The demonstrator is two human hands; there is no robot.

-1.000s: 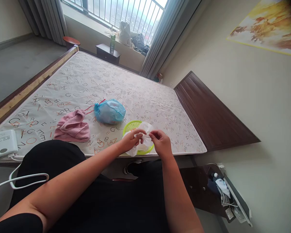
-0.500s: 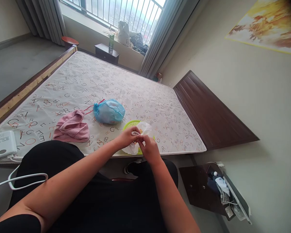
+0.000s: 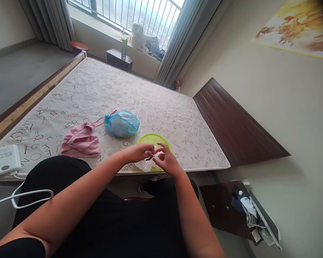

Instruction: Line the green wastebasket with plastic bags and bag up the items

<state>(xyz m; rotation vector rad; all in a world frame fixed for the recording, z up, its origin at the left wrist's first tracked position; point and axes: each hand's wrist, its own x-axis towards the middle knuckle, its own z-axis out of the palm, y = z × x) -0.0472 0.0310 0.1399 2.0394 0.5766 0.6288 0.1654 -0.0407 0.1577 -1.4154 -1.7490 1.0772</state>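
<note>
Over a lime-green plastic basket [image 3: 161, 139] at the near edge of the mattress, both hands meet at a thin white plastic bag [image 3: 144, 166]. My left hand [image 3: 142, 152] is closed on a gathered, twisted end of the bag. With thumb and finger, my right hand [image 3: 167, 161] pinches the same end, its other fingers raised. Part of the bag hangs below the hands, against the basket. My hands hide much of the basket's inside and whatever the bag holds.
A tied blue plastic bag [image 3: 122, 123] with red handles and a crumpled pink towel [image 3: 81, 140] lie on the lettered mattress [image 3: 161, 104]. A white power bank [image 3: 5, 160] with a cable sits at the left edge. To the right stands a dark nightstand [image 3: 218, 204] with cloths on it.
The white bag's upper part, spread over the basket before, is now drawn down, showing more of the basket's rim. My right hand's fingers have lifted and spread apart.
</note>
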